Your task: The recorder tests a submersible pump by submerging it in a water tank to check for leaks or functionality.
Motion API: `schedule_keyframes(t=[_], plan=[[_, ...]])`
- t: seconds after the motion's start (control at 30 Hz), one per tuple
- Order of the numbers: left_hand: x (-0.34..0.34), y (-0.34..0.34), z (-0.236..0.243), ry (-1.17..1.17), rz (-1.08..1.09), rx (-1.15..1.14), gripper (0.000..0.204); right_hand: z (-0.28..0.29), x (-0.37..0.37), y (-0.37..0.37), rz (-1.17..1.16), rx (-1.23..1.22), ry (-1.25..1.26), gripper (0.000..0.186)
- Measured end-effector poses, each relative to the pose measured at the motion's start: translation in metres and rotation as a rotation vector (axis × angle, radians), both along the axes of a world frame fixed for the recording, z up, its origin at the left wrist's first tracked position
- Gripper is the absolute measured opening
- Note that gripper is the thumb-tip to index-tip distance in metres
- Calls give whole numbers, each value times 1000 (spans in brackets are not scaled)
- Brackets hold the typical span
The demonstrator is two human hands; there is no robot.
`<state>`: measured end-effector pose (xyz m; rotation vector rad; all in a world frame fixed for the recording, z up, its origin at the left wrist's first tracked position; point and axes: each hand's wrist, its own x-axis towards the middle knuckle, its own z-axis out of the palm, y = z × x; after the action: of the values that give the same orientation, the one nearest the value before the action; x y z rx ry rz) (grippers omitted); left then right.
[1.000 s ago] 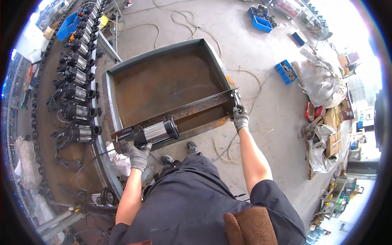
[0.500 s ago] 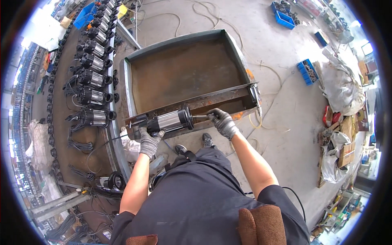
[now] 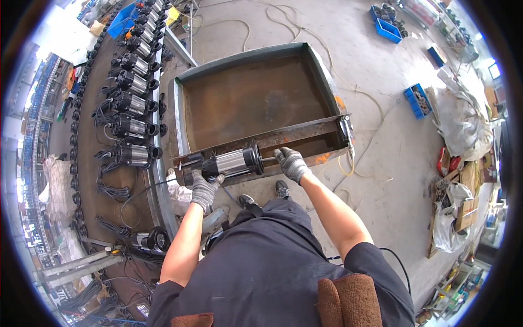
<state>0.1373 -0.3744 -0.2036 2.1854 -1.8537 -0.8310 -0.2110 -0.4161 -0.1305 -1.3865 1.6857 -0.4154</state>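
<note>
A cylindrical pump [image 3: 233, 162] with a shiny steel barrel and black ends lies level across the near side of a metal water tank [image 3: 332, 95]. My left hand [image 3: 205, 191], in a grey glove, is closed round the pump's black left end, its thumb toward the barrel. From the black flange on the right a thin metal rod [image 3: 268, 159] sticks out. My right hand [image 3: 293, 164], gloved too, has its fingers closed on the rod's outer end; the palm side is hidden. A dark cable [image 3: 158, 185] runs left from near my left hand.
Similar pumps [image 3: 131, 128] stand in a row on a bench at my left, with coiled cables [image 3: 113, 189]. The tank holds brownish water. A pale hose [image 3: 376, 103] winds over the floor. Blue crates [image 3: 418, 101] and a wrapped pile [image 3: 463, 122] are at the right.
My right hand has come closer to the pump's flange, so less of the rod shows between them. My left hand keeps its place on the pump. The whole view has shifted slightly.
</note>
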Motion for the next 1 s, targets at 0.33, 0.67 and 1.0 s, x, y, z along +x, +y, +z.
schedule_keyframes(t=[0.33,0.67,1.0], plan=[[-26,3,61,122,156,-17,70,11,-6,5,175,-256,-12,34],[-28,3,59,171,214,-69,78,-23,-2,-6,78,-92,-90,25],[-2,1,7,885,457,-161,63,5,-42,-14,141,361,-995,57]])
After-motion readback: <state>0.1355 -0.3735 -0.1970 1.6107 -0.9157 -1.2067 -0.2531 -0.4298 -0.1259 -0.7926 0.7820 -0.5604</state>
